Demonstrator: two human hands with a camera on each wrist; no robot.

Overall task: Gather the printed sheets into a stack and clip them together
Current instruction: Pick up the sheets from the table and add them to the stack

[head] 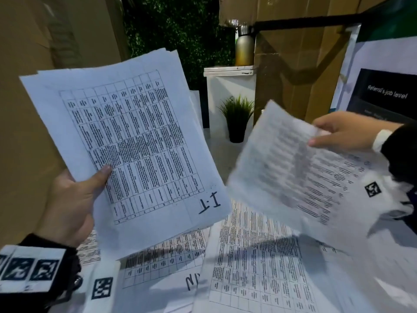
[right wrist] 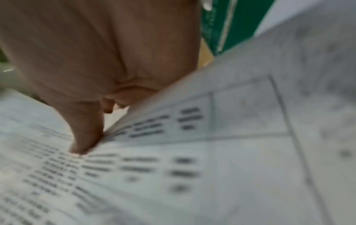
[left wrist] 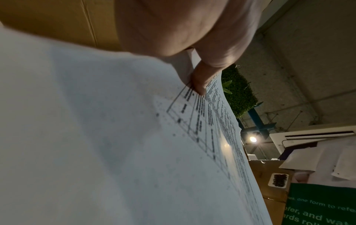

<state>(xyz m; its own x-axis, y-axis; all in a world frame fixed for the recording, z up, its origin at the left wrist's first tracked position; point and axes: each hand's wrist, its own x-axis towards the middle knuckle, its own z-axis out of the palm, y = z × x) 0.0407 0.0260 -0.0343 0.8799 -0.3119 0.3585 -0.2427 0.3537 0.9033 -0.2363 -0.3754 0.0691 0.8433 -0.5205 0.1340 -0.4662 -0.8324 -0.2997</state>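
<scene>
— While the left hand (head: pixel 67 206) is up at the left, what is in its grip?

— A stack of sheets (head: pixel 126 141), tilted, with a printed table and "I.T" handwritten at the lower corner. The thumb (head: pixel 101 176) lies across the front; the fingers are hidden behind the paper. From the left wrist view only the thumb tip (left wrist: pixel 199 85) shows, pressed on the print.

— And below, in the middle?

— More loose sheets (head: pixel 255 263) lie overlapping on the surface, partly covered by the stack and cut off by the bottom edge. Their print is too small to read.

— Behind them?

— A small potted plant (head: pixel 237 118), and a bottle (head: pixel 244 48) on a white stand, its top lost in glare.

— On the right?

— The right hand (head: pixel 345 132) pinches a single sheet (head: pixel 293 172) at its upper edge, held above the loose sheets and apart from the stack. That sheet is blurred, and the right wrist view is blurred too; only one finger (right wrist: pixel 84 134) on paper is plain.
</scene>
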